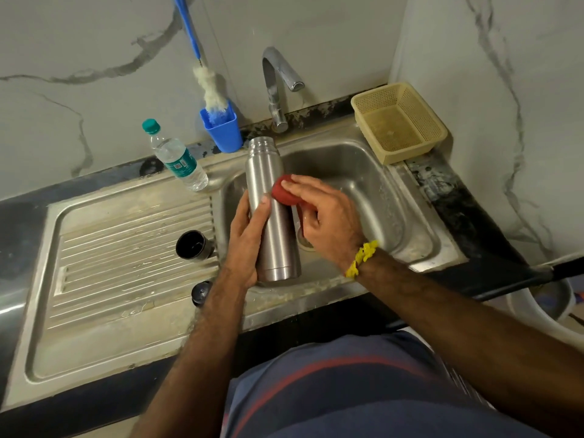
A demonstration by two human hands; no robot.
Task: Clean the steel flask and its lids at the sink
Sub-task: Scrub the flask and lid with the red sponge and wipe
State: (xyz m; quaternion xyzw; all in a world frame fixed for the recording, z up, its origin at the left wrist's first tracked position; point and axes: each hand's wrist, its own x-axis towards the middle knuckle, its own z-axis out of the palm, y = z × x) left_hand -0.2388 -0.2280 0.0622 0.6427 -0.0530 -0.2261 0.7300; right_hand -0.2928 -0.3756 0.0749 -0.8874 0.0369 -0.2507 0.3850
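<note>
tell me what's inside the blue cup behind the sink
A bottle brush stands in the blue cup, white bristles rising above the rim and its blue handle leaning on the wall. The cup's opaque wall hides the brush's tip and anything else inside.

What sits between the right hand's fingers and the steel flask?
In the head view, a red scrubber lies between the right hand and the steel flask, pressed against its side.

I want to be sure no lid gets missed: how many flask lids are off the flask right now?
2. A dark cup lid lies on its side on the ribbed draining board; a smaller dark stopper sits nearer the front edge, partly behind the left forearm. Others may be hidden.
</note>
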